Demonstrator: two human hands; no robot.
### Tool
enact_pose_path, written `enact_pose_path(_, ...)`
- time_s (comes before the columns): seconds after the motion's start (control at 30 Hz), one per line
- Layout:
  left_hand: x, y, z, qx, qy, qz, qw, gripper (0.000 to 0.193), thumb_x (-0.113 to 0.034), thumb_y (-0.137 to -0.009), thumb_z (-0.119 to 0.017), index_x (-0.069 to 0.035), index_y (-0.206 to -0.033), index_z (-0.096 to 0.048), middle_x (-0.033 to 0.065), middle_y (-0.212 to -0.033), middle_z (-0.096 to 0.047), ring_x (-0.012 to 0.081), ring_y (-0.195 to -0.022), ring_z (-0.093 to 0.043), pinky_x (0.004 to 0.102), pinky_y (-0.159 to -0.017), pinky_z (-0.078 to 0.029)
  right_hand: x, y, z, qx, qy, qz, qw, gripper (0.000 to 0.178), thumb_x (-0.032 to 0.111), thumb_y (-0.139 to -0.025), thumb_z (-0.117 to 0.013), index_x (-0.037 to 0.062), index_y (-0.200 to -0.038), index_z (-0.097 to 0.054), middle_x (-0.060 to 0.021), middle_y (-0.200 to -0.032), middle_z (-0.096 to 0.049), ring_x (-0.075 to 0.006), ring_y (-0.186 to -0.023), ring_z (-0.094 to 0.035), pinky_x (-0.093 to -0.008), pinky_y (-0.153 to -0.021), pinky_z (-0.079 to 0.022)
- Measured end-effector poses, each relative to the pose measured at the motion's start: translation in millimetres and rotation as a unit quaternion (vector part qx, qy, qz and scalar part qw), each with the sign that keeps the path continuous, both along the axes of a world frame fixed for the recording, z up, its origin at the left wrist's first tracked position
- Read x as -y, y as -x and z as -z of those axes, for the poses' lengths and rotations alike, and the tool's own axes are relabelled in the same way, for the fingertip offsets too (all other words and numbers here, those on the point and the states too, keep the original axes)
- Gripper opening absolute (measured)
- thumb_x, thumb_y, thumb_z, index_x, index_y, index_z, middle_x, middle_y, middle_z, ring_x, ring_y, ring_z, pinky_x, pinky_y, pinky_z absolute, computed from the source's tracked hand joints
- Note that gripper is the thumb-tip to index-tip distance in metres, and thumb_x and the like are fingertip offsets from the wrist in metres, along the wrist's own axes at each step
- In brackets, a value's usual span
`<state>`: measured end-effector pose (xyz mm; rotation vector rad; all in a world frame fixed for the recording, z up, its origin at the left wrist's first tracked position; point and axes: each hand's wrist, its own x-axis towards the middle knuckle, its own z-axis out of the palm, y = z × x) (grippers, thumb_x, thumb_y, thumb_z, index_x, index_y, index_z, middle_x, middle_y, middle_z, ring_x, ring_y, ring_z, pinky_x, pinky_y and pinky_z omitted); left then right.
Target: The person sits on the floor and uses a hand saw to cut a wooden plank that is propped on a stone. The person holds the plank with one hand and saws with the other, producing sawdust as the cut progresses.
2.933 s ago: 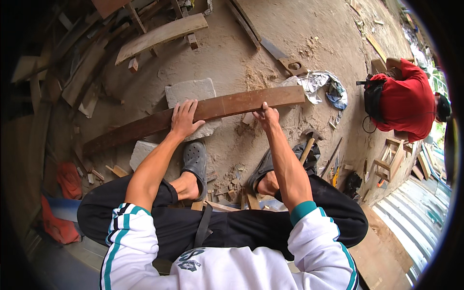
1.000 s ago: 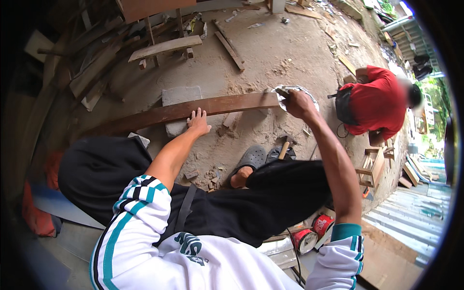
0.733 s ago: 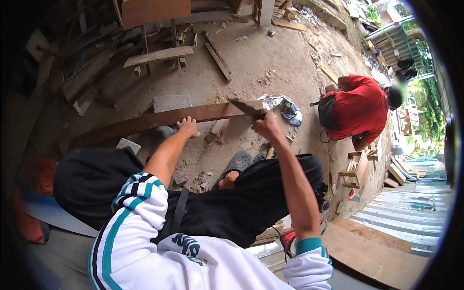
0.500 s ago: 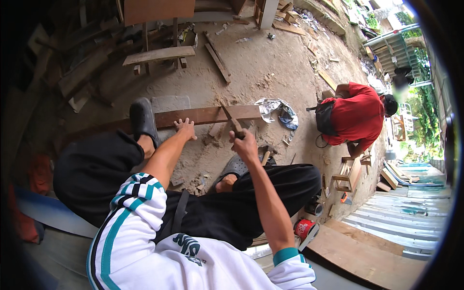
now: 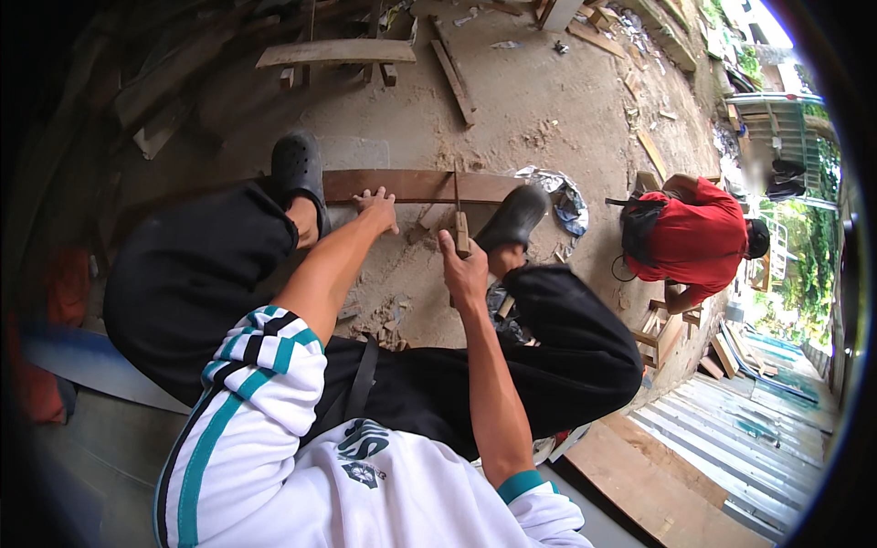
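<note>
Right grip [image 5: 464,274] wraps tight around a saw [image 5: 459,217], its blade standing on the plank [image 5: 416,185] just ahead. Left hand [image 5: 376,208] lies flat beside it. Cut looks barely started.

Own body, head view. Upper garment: white short-sleeved jersey [image 5: 365,493], lower centre of frame. Left sleeve carries black and teal bands at the hem, plus a teal stripe edged in black running down the shoulder. Right sleeve ends in a teal cuff, lower right of centre. Dark printed emblem on the chest; lettering not recorded. Forearms bare below the sleeves. Legs: black trousers [image 5: 192,283], loose fit, mid-frame. Feet: black perforated clogs [image 5: 297,169], one upper left of centre, one at centre.
</note>
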<state>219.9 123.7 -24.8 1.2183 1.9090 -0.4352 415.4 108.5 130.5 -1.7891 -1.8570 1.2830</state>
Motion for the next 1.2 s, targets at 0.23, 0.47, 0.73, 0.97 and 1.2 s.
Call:
enact_pose_path(0.23, 12, 10, 1, 0.003, -0.072, -0.006, 0.997, 0.081, -0.05, -0.081, -0.071, -0.022, -0.149, -0.038, 0.0065, -0.161, -0.026, 0.0369, -0.142, -0.034, 0.0614, -0.113, -0.03, -5, -2, -7, 0.003, -0.032, -0.037, 0.999, 0.044, 0.042, -0.093, -0.068, -0.0004, -0.082, -0.062, -0.0068, -0.062, -0.054, -0.0163, -0.057, -0.048, -0.0356, -0.058, -0.043)
enact_pose_path(0.47, 8, 28, 13, 0.058, -0.295, -0.177, 0.937, 0.03, -0.028, -0.09, -0.058, -0.005, -0.103, -0.071, 0.0197, -0.118, -0.066, 0.0411, -0.109, -0.062, 0.0534, -0.097, -0.045, 1, 3, -16, -0.003, -0.031, -0.003, 1.0, 0.043, 0.042, -0.094, -0.067, -0.0002, -0.085, -0.062, -0.0056, -0.063, -0.054, -0.0154, -0.058, -0.049, -0.0342, -0.057, -0.043)
enact_pose_path(0.73, -30, 38, 52, -0.059, -0.389, -0.091, 0.915, 0.064, -0.04, -0.096, -0.051, -0.001, -0.145, -0.04, 0.0222, -0.155, -0.031, 0.0377, -0.145, -0.025, 0.0499, -0.118, -0.021, 2, -10, -14, -0.046, 0.016, 0.079, 0.996, 0.032, 0.032, -0.093, -0.069, 0.0011, -0.089, -0.061, -0.0064, -0.064, -0.054, -0.015, -0.059, -0.048, -0.0336, -0.057, -0.042)
enact_pose_path(0.97, 11, -35, 50, -0.041, -0.325, 0.184, 0.927, 0.077, -0.054, -0.099, -0.04, -0.001, -0.153, -0.026, 0.0212, -0.163, -0.011, 0.0345, -0.152, -0.007, 0.0471, -0.123, -0.005, -8, -21, -9, -0.112, 0.075, 0.121, 0.983, 0.029, 0.032, -0.096, -0.068, 0.0051, -0.092, -0.059, 0.0041, -0.063, -0.05, -0.0054, -0.051, -0.047, -0.0232, -0.047, -0.037)
enact_pose_path(1.2, 12, -5, 74, 0.074, -0.491, 0.158, 0.854, 0.073, -0.047, -0.097, -0.052, -0.002, -0.151, -0.032, 0.0219, -0.157, -0.031, 0.0361, -0.149, -0.021, 0.0518, -0.122, -0.011, -11, -20, -16, -0.129, 0.099, 0.136, 0.977, 0.03, 0.033, -0.096, -0.068, 0.0058, -0.089, -0.057, 0.0033, -0.064, -0.051, -0.0059, -0.052, -0.048, -0.0232, -0.047, -0.039)
